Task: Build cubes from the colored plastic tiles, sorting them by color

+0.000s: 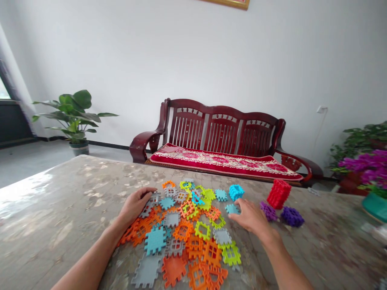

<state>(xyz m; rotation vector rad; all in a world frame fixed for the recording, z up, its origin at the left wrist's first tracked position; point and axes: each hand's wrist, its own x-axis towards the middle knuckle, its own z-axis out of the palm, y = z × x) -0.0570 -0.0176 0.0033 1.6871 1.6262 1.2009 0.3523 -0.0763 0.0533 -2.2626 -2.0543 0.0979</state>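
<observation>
Toothed plastic building tiles lie in a loose pile before me, among them an orange window tile [183, 231], a solid blue tile [155, 240] and a solid grey tile [146, 270]. My left hand [136, 204] rests along the pile's left edge, fingers stretched toward a grey window tile [155, 198]. At the pile's right side, my right hand [250, 216] has thumb and forefinger apart beside a small blue tile [231, 208]; whether it grips the tile is unclear. Just behind that hand sits a bright blue stack of pieces [236, 192].
On the right stand a red stack [278, 194] and two purple clusters, one of them dark purple [292, 216]. A teal pot [375, 206] with purple flowers is at the far right. Beyond the stone-patterned table [72, 201] is a wooden bench [222, 133].
</observation>
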